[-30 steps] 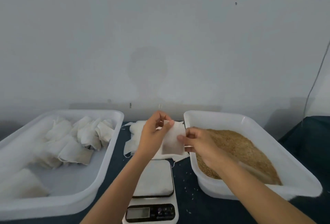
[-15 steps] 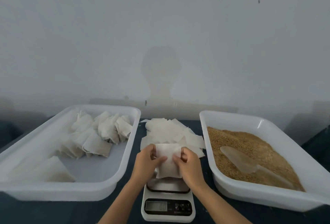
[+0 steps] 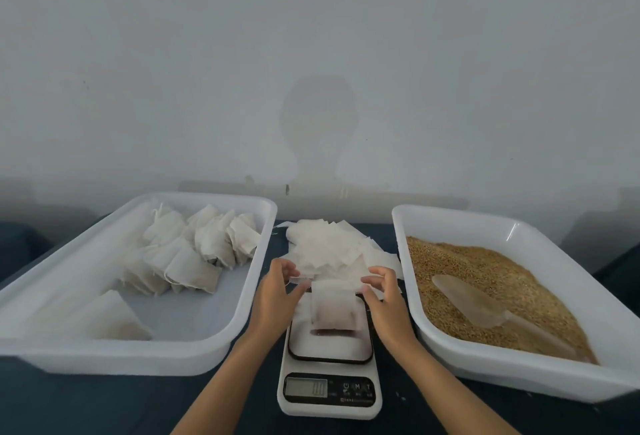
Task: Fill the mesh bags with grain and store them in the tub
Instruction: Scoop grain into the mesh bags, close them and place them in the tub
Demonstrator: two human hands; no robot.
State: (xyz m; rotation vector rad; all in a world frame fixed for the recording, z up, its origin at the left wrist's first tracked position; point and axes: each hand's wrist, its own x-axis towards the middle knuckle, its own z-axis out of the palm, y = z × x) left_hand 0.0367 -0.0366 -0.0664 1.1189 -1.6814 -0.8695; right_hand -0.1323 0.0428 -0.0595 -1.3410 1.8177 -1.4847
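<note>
While the bag point(image 3: 333, 306) stands upright on the scale point(image 3: 330, 358), its mouth faces up and its width runs from 9 to 3 o'clock between the two hands. The left hand point(image 3: 277, 290) pinches the top corner at the bag's 9 o'clock side, thumb and fingers closed on the mesh edge. The right hand point(image 3: 382, 292) sits at the 3 o'clock corner with fingers loosely curled; whether it truly grips the edge or only touches it I cannot tell. The scoop point(image 3: 474, 303) lies in the grain point(image 3: 491, 282) at 3 o'clock from the bag, well nearer the right hand, so that hand likely fetches it while the left keeps the mouth open. Filled bags point(image 3: 194, 254) lie in the tub point(image 3: 242, 313) at 9 o'clock. Spare bags point(image 3: 332, 247) are piled at 12 o'clock.
</note>
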